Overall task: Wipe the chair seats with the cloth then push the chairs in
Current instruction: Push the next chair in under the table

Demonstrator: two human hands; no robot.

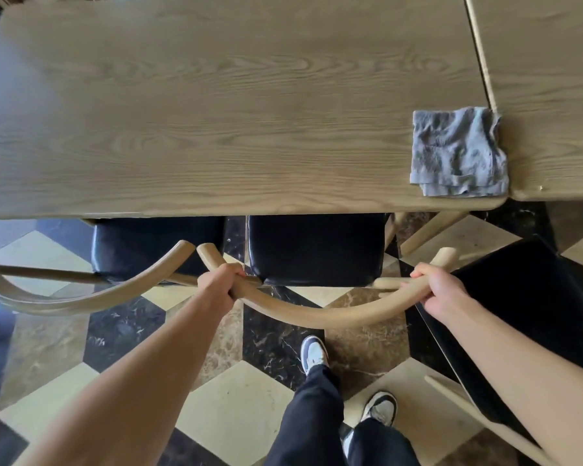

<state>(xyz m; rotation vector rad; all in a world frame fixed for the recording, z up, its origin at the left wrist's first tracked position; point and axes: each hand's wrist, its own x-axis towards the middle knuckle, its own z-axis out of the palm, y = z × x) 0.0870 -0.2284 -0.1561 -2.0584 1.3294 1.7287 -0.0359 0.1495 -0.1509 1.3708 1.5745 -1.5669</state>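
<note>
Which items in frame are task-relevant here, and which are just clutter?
Task-relevant:
- grey cloth, lying on the table corner
- middle chair, curved backrest gripped by left hand and right hand
- left chair, seat partly under the table
- right chair, pulled out and angled

Background:
- wooden table
- second table
- checkered floor

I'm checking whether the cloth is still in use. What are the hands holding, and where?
Both hands, left hand and right hand, grip the chair by its curved backrest rail. The cloth lies unheld on the table.
</note>
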